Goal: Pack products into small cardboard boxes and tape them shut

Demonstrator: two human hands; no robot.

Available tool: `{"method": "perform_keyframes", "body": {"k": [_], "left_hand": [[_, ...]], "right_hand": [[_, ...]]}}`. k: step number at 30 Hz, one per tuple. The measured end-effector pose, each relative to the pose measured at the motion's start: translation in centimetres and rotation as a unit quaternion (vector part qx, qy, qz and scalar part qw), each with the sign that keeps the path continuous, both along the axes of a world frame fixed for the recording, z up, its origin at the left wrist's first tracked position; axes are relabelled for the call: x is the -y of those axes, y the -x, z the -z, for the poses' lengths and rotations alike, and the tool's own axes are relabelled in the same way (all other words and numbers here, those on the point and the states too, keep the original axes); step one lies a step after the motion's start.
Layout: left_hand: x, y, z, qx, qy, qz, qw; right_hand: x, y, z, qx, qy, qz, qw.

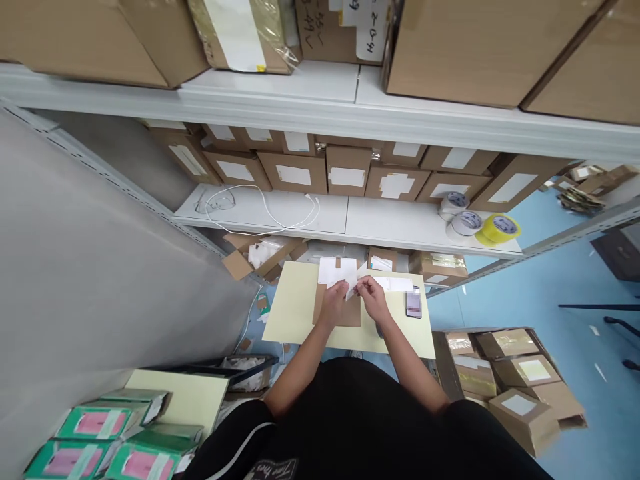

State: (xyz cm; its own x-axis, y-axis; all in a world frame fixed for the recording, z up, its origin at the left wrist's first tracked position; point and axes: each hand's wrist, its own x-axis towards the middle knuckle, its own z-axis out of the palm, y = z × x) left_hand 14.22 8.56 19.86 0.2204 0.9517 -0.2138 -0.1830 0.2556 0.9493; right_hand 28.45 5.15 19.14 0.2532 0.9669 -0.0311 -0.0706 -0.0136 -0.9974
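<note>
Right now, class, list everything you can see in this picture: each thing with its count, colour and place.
white paper piece: one, white, pinched between both hands
flat cardboard piece: one, brown, on the board under the hands
board: one, pale yellow, below the shelves
phone: one, dark, board's right edge
tape rolls: three, two white, one yellow, shelf right
cable: one, white, shelf left
labelled cartons: many, brown, on shelves
green boxes: several, bottom left
left hand: one
right hand: one

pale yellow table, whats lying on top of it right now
On the pale yellow table: a flat brown cardboard piece, white paper slips and a phone. Both hands cover the cardboard's middle.
</note>
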Motion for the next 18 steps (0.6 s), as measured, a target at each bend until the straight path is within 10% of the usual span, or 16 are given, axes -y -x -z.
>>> {"method": "perform_keyframes", "body": {"k": [11,18], "left_hand": [[-5.5,9.6,1.0,0.035,-0.021,0.042,0.998],[-11.4,22.8,3.4,0.011,0.037,-0.319,0.947]], "right_hand": [[-4.9,9.5,0.2,-0.005,0.006,0.017,1.000],[-10.5,14.6,5.5,-0.077,0.065,0.166,0.981]]}}
